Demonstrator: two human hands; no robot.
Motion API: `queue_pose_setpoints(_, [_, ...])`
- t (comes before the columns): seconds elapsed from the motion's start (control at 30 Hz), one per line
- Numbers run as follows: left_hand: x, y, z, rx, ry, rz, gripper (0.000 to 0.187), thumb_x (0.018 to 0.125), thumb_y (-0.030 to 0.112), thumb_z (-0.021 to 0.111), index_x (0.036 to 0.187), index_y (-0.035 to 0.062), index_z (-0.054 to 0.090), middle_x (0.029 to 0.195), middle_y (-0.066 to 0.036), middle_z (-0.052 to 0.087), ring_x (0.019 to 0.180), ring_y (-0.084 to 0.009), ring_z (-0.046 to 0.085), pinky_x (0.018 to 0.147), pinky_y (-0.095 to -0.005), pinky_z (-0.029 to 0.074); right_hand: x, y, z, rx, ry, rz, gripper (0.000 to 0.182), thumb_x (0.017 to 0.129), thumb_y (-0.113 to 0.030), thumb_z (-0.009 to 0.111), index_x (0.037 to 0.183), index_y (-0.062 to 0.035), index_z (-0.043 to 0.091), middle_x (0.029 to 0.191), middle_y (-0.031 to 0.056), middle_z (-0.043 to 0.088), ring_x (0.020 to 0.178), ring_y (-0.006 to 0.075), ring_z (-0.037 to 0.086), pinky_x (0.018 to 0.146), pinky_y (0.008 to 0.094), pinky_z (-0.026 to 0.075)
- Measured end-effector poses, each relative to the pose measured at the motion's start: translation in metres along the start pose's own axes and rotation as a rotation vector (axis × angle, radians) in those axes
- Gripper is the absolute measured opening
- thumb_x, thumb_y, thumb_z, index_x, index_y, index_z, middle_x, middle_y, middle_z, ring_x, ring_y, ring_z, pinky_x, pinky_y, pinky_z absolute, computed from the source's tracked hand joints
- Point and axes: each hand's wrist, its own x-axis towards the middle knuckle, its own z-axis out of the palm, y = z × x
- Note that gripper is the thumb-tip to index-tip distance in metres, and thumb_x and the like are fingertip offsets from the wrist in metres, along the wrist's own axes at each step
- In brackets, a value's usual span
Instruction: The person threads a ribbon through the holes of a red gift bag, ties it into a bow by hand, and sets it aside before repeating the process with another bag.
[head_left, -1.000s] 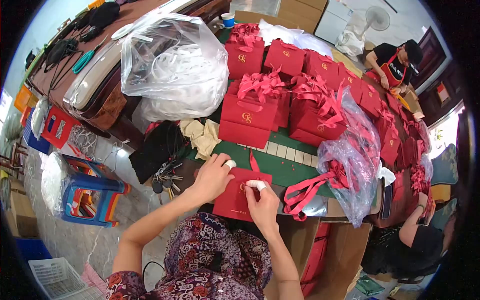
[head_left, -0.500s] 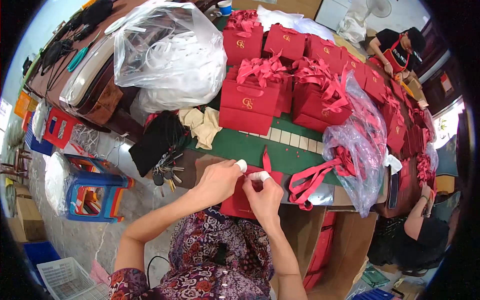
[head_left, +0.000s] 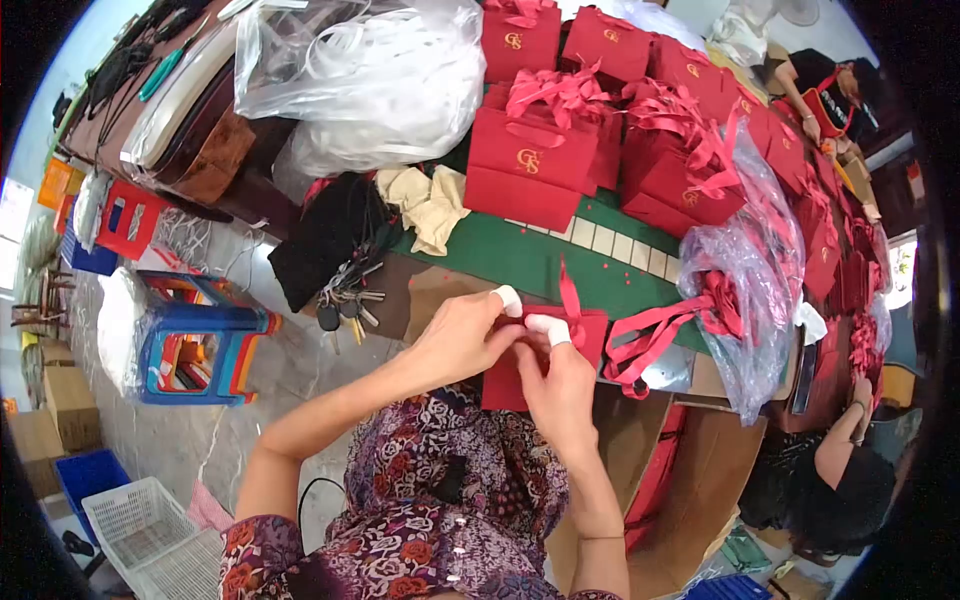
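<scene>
A red paper bag (head_left: 505, 388) lies at the table's near edge, partly covered by my hands. My left hand (head_left: 460, 335) pinches at its upper edge, thumb and fingertips together, with white tape around a fingertip. Close against it, my right hand (head_left: 560, 390) also grips the bag's upper edge, its index finger wrapped in white tape. The hands' fingertips meet, and whatever small piece is between them is hidden. A red ribbon (head_left: 569, 292) sticks up from the bag just behind my right index finger.
Finished-looking red bags (head_left: 530, 165) with ribbon handles stand on the green mat (head_left: 470, 250). Loose ribbons (head_left: 640, 340) and a clear plastic bag (head_left: 750, 300) lie to the right. Keys (head_left: 350, 310) hang at the left edge. An open carton (head_left: 710, 490) stands below; co-workers sit at right.
The view has shifted, so the table things appear higher and further right. My hands stay together at the bag's upper edge, the fingertips now closer to each other.
</scene>
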Motion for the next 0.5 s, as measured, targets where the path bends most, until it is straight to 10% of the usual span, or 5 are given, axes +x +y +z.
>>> queue_pose_setpoints(0.23, [-0.001, 0.008, 0.009, 0.171, 0.044, 0.182, 0.023, 0.082, 0.016, 0.073, 0.097, 0.0038, 0.062, 0.085, -0.015, 0.061, 0.078, -0.0331, 0.062, 0.069, -0.0425, 0.051, 0.037, 0.0, -0.031, -0.216, -0.023, -0.259, 0.011, 0.089, -0.011, 0.067, 0.094, -0.0013, 0.068, 0.084, 0.0152, 0.06, 0.078, 0.0335, 0.057, 0.071, 0.0412, 0.045])
queue_pose_setpoints(0.5, [-0.01, -0.001, 0.013, 0.324, -0.049, 0.386, 0.021, 0.086, 0.02, 0.071, 0.1, 0.0057, 0.064, 0.094, -0.011, 0.062, 0.088, -0.0286, 0.062, 0.076, -0.0397, 0.051, 0.074, 0.017, -0.056, -0.064, -0.62, -0.01, 0.025, 0.089, -0.028, 0.067, 0.098, -0.0068, 0.077, 0.086, 0.0169, 0.068, 0.08, 0.0307, 0.067, 0.072, 0.0375, 0.05])
